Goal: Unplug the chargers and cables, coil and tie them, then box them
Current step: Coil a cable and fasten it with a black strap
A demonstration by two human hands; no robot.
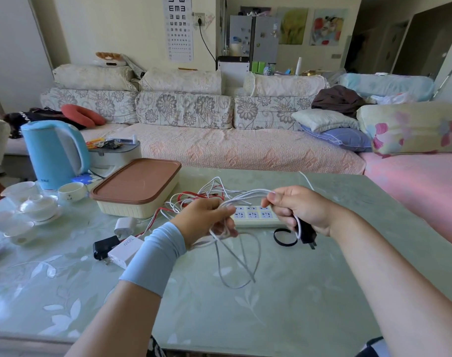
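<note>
Left hand (206,217) middle of frame, fingers curled round white cable (248,195) loops. Right hand (297,210) just right of it, pinches same cable, black charger (307,234) tucked under lower fingers. Loops hang loose over table. Might slip out, tangle with red cable (199,194) behind, if grip loosens. Box (137,186) upper left, lid on.

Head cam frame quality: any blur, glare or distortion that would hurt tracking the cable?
Head view: strong wide-angle bowing, walls and door frames curve at the edges; soft daylight, no hard shadows; the table shows a mild sheen at far right; the left hand and right hand are sharp, both gripping the cable, whose hanging loops look slightly soft.
</note>
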